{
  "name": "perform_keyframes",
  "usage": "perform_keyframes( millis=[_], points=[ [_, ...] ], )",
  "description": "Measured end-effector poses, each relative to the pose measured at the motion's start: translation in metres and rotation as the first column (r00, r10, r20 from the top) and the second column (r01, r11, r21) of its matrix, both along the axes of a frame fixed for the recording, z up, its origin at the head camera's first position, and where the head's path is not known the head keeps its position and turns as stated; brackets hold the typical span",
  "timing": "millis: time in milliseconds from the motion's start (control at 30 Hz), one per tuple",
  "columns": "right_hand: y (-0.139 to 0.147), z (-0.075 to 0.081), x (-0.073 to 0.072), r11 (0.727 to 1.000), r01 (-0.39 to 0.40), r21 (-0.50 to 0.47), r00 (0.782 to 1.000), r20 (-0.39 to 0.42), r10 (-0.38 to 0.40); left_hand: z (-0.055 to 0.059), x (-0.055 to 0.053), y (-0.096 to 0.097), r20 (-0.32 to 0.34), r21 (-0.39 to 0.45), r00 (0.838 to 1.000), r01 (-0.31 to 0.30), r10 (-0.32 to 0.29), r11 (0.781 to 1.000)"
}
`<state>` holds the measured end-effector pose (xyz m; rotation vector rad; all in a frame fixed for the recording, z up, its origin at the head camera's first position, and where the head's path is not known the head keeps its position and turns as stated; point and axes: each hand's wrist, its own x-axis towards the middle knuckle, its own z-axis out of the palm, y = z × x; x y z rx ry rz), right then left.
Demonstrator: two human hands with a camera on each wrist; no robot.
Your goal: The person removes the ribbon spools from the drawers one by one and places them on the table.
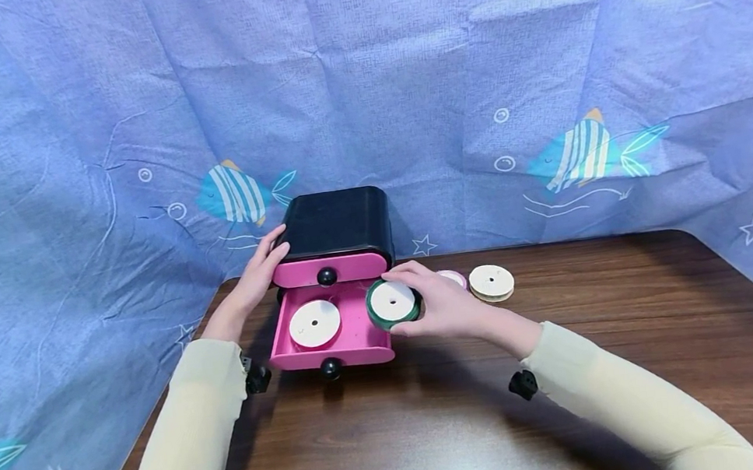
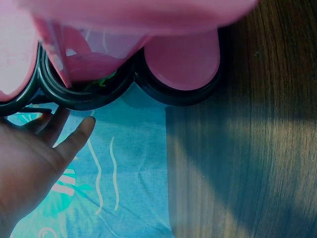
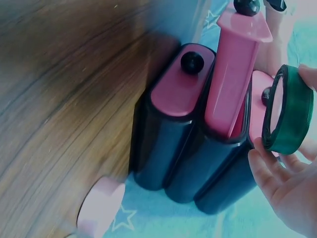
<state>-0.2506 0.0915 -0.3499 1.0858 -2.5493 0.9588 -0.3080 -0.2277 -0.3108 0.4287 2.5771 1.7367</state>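
Note:
My right hand [image 1: 443, 301] grips a spool of dark green ribbon [image 1: 392, 303] by its edge, fingers on the far side and thumb on the near side. The spool is over the right part of a pulled-out pink drawer [image 1: 363, 356], its white face up. In that drawer's left part lies a spool with a white face and a pinkish-red edge [image 1: 315, 324]. The drawer belongs to a black cabinet [image 1: 335, 220] with pink fronts and round black knobs. My left hand [image 1: 256, 277] rests against the cabinet's left side, its fingers extended in the left wrist view.
To the right of the cabinet, a white-faced ribbon spool [image 1: 491, 282] lies on the brown wooden table [image 1: 576, 367]. A pink-edged spool [image 1: 452, 278] beside it is partly hidden by my right hand. A blue fish-patterned cloth [image 1: 417, 104] hangs behind the table.

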Motion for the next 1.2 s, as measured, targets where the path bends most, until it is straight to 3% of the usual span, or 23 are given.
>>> perform_keyframes(
  millis=[167, 367, 467, 667, 933, 1200],
  points=[
    [0.017, -0.001, 0.0, 0.999, -0.014, -0.032, 1.0, -0.026, 0.014, -0.002, -0.004, -0.001, 0.011, -0.003, 1.0, -0.001, 0.001, 1.0],
    [0.038, -0.004, 0.003, 0.998, -0.011, -0.058, 1.0, 0.006, 0.012, -0.022, -0.023, -0.011, -0.004, -0.003, 1.0, -0.016, 0.016, 1.0],
    [0.048, -0.005, 0.006, 0.999, 0.008, -0.034, 1.0, -0.002, -0.008, -0.026, -0.026, -0.012, -0.019, -0.018, 1.0, -0.02, 0.02, 1.0],
    [0.071, -0.009, 0.011, 1.0, 0.03, 0.004, 0.999, -0.032, -0.029, -0.017, -0.016, -0.009, -0.009, -0.025, 1.0, -0.016, 0.016, 1.0],
    [0.105, -0.018, 0.006, 0.997, 0.072, 0.007, 0.997, -0.039, -0.072, 0.0, -0.001, -0.001, 0.019, -0.031, 1.0, -0.005, 0.006, 0.999],
    [0.136, -0.025, -0.004, 0.992, 0.129, -0.011, 0.99, -0.064, -0.129, 0.0, 0.0, 0.0, 0.025, -0.03, 1.0, -0.009, 0.01, 1.0]
  ],
)
